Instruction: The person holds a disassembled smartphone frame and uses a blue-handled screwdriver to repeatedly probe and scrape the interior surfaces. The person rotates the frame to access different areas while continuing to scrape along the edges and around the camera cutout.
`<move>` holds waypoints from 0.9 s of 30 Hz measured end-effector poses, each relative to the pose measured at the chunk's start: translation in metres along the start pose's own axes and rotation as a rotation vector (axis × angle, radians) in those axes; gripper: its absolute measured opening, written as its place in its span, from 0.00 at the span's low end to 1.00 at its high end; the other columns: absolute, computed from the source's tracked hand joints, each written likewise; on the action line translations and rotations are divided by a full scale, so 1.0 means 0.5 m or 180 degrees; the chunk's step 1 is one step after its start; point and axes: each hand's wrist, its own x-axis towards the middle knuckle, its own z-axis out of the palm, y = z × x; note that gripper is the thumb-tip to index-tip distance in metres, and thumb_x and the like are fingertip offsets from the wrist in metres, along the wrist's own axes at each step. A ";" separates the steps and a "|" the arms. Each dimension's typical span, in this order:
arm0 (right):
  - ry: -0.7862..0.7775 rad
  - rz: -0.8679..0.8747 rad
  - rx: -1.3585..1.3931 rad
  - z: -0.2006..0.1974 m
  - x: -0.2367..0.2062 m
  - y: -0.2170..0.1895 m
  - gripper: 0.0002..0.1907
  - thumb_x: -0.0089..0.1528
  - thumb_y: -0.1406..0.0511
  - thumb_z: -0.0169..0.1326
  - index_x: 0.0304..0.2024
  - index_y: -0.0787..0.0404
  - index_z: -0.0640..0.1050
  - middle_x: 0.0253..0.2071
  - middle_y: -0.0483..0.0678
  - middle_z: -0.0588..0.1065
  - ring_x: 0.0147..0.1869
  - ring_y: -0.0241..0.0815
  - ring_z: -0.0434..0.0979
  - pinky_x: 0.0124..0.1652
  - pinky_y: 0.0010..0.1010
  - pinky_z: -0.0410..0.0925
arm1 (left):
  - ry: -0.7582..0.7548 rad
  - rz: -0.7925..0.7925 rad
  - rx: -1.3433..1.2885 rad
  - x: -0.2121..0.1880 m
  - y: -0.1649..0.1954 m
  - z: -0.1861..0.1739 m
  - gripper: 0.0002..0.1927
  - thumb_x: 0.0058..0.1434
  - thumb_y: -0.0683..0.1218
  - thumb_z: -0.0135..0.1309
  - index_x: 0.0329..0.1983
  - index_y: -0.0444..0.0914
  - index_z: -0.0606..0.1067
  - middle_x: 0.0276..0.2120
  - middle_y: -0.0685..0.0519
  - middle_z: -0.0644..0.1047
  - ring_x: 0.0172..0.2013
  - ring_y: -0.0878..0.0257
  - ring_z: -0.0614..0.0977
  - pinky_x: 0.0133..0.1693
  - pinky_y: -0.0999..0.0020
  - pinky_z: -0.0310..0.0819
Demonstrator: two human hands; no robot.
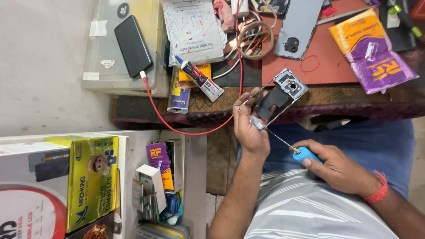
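Observation:
My left hand (249, 129) grips the lower end of an opened phone frame (280, 95), holding it tilted above the worktable's front edge. Its camera module shows at the upper end. My right hand (333, 166) holds a small screwdriver (295, 151) by its blue handle. The thin metal shaft points up-left, and its tip meets the frame near my left thumb. A grey phone back cover (297, 27) lies on the red mat beyond the frame.
A glue tube (199, 79) and a tape roll (255, 40) lie on the cluttered bench. A black phone (133, 45) on a clear plastic box is plugged into a red cable (177, 126). An orange and purple packet (372, 49) lies at right. Boxes (90, 181) stand at lower left.

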 end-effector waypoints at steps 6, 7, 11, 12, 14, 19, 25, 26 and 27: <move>0.0383 -0.0048 0.2805 -0.003 -0.007 0.044 0.27 0.67 0.58 0.43 0.64 0.66 0.68 0.37 0.53 0.74 0.30 0.37 0.76 0.26 0.29 0.71 | -0.0185 0.2035 0.2711 0.020 0.022 0.012 0.26 0.74 0.46 0.49 0.71 0.36 0.56 0.67 0.48 0.63 0.63 0.55 0.69 0.63 0.62 0.67; 0.0388 -0.0065 0.2927 -0.004 -0.006 0.045 0.27 0.67 0.57 0.43 0.63 0.67 0.68 0.36 0.54 0.74 0.29 0.37 0.76 0.26 0.29 0.71 | -0.0222 0.2043 0.2828 0.010 0.026 0.020 0.24 0.73 0.46 0.50 0.68 0.36 0.59 0.65 0.48 0.65 0.60 0.56 0.71 0.61 0.63 0.68; 0.0226 -0.0163 0.3355 0.000 -0.002 0.033 0.27 0.69 0.56 0.42 0.63 0.68 0.68 0.35 0.54 0.73 0.27 0.39 0.76 0.26 0.29 0.71 | -0.0247 0.2059 0.3398 -0.049 0.027 0.054 0.15 0.70 0.47 0.55 0.57 0.35 0.73 0.53 0.49 0.76 0.50 0.62 0.75 0.51 0.66 0.73; 0.0154 -0.0199 0.3434 0.001 -0.002 0.028 0.27 0.69 0.56 0.43 0.63 0.69 0.67 0.35 0.54 0.73 0.26 0.39 0.76 0.26 0.29 0.71 | -0.0231 0.2061 0.3548 -0.059 0.020 0.059 0.14 0.70 0.47 0.56 0.54 0.35 0.76 0.50 0.50 0.79 0.47 0.63 0.77 0.49 0.67 0.74; 0.0151 -0.0086 0.3255 0.004 -0.002 0.018 0.27 0.68 0.55 0.42 0.62 0.68 0.67 0.34 0.54 0.74 0.25 0.39 0.76 0.26 0.30 0.72 | -0.0686 0.0301 0.1542 -0.069 -0.004 0.064 0.12 0.74 0.46 0.52 0.54 0.35 0.76 0.47 0.49 0.79 0.47 0.65 0.78 0.50 0.71 0.74; 0.0184 0.0130 0.2946 0.009 -0.005 0.001 0.26 0.67 0.55 0.39 0.60 0.66 0.68 0.31 0.53 0.74 0.22 0.39 0.74 0.23 0.30 0.70 | -0.0514 -0.0989 0.0615 -0.071 -0.060 0.038 0.10 0.74 0.47 0.51 0.43 0.36 0.76 0.35 0.51 0.81 0.38 0.65 0.82 0.39 0.71 0.76; -0.0067 0.0237 0.2791 0.019 -0.008 -0.013 0.26 0.68 0.55 0.37 0.58 0.66 0.69 0.29 0.52 0.72 0.20 0.37 0.70 0.19 0.29 0.67 | -0.0042 -0.0737 0.0043 -0.082 -0.074 0.032 0.09 0.74 0.47 0.52 0.40 0.38 0.75 0.32 0.54 0.78 0.37 0.67 0.80 0.42 0.73 0.77; -0.0081 0.0239 0.2788 0.022 -0.008 -0.015 0.26 0.68 0.55 0.37 0.58 0.66 0.69 0.29 0.52 0.72 0.20 0.37 0.70 0.19 0.29 0.67 | 0.0044 -0.0727 0.0048 -0.081 -0.074 0.028 0.09 0.74 0.47 0.52 0.40 0.38 0.75 0.31 0.54 0.78 0.37 0.67 0.80 0.42 0.73 0.77; -0.0090 0.0238 0.2782 0.023 -0.007 -0.016 0.26 0.68 0.55 0.37 0.58 0.66 0.70 0.29 0.52 0.72 0.19 0.37 0.70 0.19 0.29 0.67 | 0.0092 -0.0700 0.0006 -0.080 -0.075 0.022 0.09 0.74 0.47 0.51 0.39 0.38 0.74 0.31 0.55 0.78 0.37 0.67 0.80 0.42 0.74 0.77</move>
